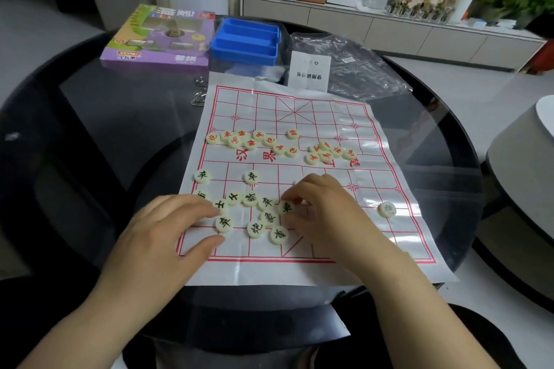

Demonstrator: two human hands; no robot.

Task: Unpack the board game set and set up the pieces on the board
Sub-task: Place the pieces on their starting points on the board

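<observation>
- The board is spread flat on the glass table.
- The red-lettered pieces are scattered along its middle band.
- The black-lettered pieces are bunched on the near half.
- One black piece is pinched by the curled fingertips of the right hand.
- The left hand is laid on the board with fingers fairly straight; the bunch is touched and nothing is gripped.
- The box and blue tray are set beyond the far edge.

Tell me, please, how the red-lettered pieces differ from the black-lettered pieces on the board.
The red-lettered pieces lie along the board's middle; the black-lettered pieces lie nearer the person. Red-lettered pieces are untouched; the left hand and right hand touch black-lettered pieces. Both are pale round discs.
</observation>
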